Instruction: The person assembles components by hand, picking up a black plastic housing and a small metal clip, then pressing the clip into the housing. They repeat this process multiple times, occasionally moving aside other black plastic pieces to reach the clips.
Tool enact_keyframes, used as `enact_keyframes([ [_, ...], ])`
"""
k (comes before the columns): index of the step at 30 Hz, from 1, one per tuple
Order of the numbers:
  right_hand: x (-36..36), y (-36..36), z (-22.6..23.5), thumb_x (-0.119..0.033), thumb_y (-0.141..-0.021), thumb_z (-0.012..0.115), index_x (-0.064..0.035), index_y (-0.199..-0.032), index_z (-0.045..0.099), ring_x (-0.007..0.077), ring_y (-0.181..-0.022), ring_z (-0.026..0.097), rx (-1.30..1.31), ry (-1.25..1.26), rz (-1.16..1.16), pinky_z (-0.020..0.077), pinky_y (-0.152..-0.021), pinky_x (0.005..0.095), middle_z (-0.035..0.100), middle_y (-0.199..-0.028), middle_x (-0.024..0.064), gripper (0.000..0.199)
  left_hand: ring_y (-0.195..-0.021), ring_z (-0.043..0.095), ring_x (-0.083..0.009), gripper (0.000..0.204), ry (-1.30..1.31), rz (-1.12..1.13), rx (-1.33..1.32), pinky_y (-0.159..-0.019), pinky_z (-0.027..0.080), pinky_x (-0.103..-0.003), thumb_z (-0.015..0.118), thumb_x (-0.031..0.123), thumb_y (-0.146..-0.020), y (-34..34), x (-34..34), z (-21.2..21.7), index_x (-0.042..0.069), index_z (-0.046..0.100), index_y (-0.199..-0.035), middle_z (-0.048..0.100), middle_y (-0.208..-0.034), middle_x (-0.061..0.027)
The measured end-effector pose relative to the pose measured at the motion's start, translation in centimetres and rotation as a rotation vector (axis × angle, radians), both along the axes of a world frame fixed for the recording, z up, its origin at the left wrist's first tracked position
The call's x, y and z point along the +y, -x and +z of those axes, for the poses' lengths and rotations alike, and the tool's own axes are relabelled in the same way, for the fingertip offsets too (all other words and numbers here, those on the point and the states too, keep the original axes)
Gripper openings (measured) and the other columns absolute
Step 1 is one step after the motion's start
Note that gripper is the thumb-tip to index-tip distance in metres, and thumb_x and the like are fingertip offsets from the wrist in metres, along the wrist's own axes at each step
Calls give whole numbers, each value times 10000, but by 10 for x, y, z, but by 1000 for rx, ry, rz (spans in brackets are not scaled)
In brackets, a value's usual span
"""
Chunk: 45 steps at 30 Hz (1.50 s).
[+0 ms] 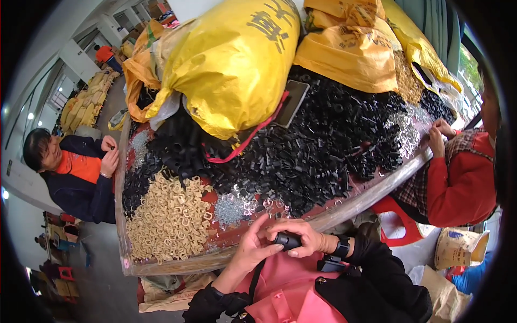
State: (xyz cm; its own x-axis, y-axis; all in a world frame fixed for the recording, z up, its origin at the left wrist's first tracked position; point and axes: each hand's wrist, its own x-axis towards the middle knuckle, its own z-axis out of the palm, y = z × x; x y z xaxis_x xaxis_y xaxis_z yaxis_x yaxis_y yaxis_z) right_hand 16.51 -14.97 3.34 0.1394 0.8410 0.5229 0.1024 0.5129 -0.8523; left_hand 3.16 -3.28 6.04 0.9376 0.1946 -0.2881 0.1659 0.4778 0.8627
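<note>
Near the table's front edge, my two hands meet over a black cylindrical part [288, 240], which looks like a short plastic tube. My right hand [308, 238] is closed round it, fingers over the top and thumb below. My left hand [249, 248] is open beside its left end, index finger stretched up and thumb tip against the part. The inner sides of my fingers are hidden. Just beyond my hands lie small silvery metal pieces [231, 209] and a broad heap of black plastic parts [301, 161]. Beige U-shaped pieces [169, 220] are piled to the left.
A large yellow sack [231, 64] and an orange sack [355, 54] stand on the table [215, 261]. A dark flat device [292, 103] leans by the sack. People sit at the left [75, 167] and right [458, 177], handling small parts. A red stool [396, 220] stands at right.
</note>
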Motion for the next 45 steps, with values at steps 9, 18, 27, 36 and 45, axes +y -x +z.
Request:
enact_keyframes([
  [9,-9,2,1,-279,-663,596,3,-1053,476,261,-841,519,51,-63,-76,398,-767,350,537,-929,135,495,-988,485,-175,778,-4,6,-5,-839,421,-299,628,-99,-641,-3,-8,-2,29,213,-1286,490,-1061,-127],
  [18,-20,-6,2,-294,-686,621,-1,-939,536,231,-797,531,-49,-25,-102,415,-729,336,559,-898,103,396,-885,526,-142,796,30,-42,18,-801,423,-274,645,-44,-674,-10,-17,-4,8,150,-1297,526,-986,-102],
  [27,-121,-59,-2,-250,-704,654,5,-969,560,241,-890,556,-286,540,113,423,-791,317,579,-948,135,380,-786,556,-118,619,-577,-51,176,-705,446,-232,635,35,-704,-7,52,-16,-4,311,-1230,575,-923,-95],
  [36,-86,-65,21,-252,-705,657,5,-1000,544,260,-896,561,-282,771,292,434,-793,309,581,-956,141,407,-690,574,-208,317,-1735,300,209,-602,457,-286,634,68,-653,-46,132,-49,-5,542,-948,554,-814,-114],
  [45,30,-33,14,-130,-690,610,-5,-886,555,320,-703,541,-607,499,59,443,-604,374,552,-789,136,239,-746,590,-197,191,-647,297,161,-569,461,-279,522,89,-793,-24,150,-45,48,513,-979,560,-841,-83],
])
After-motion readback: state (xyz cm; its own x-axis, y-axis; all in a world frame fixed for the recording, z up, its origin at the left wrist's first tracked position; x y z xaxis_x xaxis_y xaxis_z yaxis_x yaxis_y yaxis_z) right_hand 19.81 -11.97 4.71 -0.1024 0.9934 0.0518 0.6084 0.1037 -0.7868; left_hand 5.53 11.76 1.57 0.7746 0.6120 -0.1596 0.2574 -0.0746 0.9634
